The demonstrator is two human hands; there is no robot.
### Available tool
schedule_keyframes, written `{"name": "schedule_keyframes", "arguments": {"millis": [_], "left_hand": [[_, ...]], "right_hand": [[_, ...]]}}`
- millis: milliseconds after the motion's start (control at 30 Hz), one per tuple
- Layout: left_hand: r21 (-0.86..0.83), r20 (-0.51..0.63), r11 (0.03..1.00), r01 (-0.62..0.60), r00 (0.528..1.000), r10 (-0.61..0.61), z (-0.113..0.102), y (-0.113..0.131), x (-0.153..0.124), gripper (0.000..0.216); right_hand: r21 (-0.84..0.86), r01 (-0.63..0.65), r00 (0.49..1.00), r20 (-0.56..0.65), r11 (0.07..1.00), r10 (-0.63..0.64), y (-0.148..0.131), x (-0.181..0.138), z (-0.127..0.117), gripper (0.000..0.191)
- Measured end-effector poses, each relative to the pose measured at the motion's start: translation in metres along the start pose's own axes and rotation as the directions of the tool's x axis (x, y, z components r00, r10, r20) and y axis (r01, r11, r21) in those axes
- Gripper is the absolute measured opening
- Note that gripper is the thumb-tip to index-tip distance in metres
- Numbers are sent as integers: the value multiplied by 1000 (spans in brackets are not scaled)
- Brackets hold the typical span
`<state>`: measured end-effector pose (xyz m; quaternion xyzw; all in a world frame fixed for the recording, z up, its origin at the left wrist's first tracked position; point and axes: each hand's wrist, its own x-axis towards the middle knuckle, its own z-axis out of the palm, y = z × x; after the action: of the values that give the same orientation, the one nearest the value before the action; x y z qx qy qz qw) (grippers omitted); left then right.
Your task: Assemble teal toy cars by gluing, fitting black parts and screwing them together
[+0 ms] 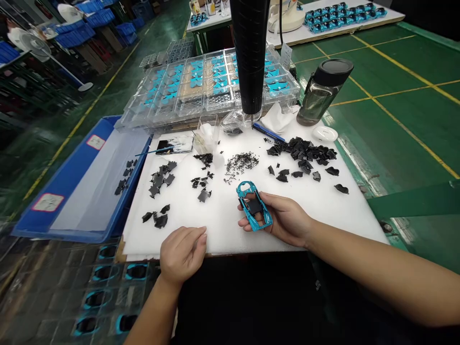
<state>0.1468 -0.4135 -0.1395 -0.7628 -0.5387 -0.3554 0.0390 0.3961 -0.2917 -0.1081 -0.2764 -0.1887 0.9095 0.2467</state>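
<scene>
My right hand grips a blue toy car shell lying upside down, a black insert showing inside it. It hovers just over the white foam pad near the pad's front edge. My left hand rests at the front edge of the pad with its fingers curled under; whether anything is in them is hidden. Small black plastic parts lie in groups ahead of it. A pile of tiny black screws sits beyond the shell.
A hanging black power screwdriver drops over the pad's back. Behind stand clear trays with blue parts, a dark water bottle, a heap of black pieces. A blue bin sits left; trays of shells below.
</scene>
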Motion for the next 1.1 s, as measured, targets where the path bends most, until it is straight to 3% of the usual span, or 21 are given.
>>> {"name": "schedule_keyframes", "arguments": {"millis": [1100], "left_hand": [[9, -3, 1000, 1, 1000, -1, 0, -2, -2, 26]], "right_hand": [[-6, -19, 1000, -14, 1000, 18, 1, 2, 0, 29]]}}
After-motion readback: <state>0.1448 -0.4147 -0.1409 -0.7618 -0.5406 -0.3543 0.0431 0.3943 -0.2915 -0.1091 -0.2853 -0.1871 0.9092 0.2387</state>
